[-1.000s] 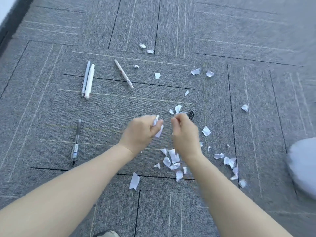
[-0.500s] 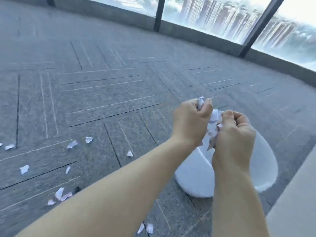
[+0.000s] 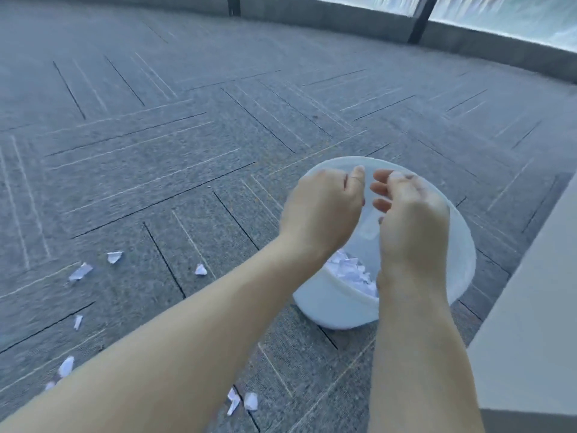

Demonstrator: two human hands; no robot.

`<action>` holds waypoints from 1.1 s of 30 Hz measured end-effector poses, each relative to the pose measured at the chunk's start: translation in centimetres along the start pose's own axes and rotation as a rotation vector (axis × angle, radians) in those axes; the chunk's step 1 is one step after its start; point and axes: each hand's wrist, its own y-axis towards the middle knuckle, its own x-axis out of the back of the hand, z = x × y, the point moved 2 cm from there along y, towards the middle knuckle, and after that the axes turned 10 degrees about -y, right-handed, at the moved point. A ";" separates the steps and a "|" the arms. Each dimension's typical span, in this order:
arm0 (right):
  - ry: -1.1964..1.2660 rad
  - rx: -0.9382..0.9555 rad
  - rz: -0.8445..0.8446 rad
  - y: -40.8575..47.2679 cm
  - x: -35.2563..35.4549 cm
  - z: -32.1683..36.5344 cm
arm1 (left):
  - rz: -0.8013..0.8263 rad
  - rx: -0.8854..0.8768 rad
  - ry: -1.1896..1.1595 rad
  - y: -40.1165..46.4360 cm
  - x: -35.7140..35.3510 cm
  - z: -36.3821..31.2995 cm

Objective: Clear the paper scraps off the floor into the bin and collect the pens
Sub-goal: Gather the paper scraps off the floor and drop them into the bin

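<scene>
A round white bin (image 3: 331, 307) stands on the grey carpet at the right, with a heap of white paper scraps (image 3: 351, 271) inside it. Both my hands hover over its mouth. My left hand (image 3: 321, 210) is loosely curled, back up, and I see nothing in it. My right hand (image 3: 409, 220) has its fingers spread apart and holds nothing. More paper scraps lie on the carpet at the left (image 3: 80, 271) and near my left forearm (image 3: 249, 400). No pens are in view.
Grey carpet tiles (image 3: 187, 135) stretch to a low wall and window frame (image 3: 421, 17) at the back. A pale flat surface or ledge (image 3: 530, 307) runs along the right edge, close to the bin.
Both hands carried scraps from the floor patch over to the bin. Half a second ago they still clutched paper; now the fingers have loosened and the paper is gone from them.
</scene>
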 end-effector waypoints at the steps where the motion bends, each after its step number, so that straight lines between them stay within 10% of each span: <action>1: 0.030 0.028 0.013 -0.4 -1.0 0.3 | -0.045 -0.064 -0.055 -0.6 1.3 0.2; 7: 0.056 0.181 0.419 -8.5 -11.1 -0.7 | -0.128 -0.021 0.119 -8.3 12.0 11.8; 15: -0.856 0.383 1.277 -22.6 -20.0 -15.6 | -0.213 0.635 0.478 -26.1 26.3 30.1; 25: -1.327 1.065 1.217 -25.5 -25.6 -20.6 | -0.071 0.614 0.447 -32.8 25.9 32.4; 33: -1.470 1.242 1.214 -23.1 -25.7 -20.2 | -0.327 0.629 0.329 -33.0 25.5 33.6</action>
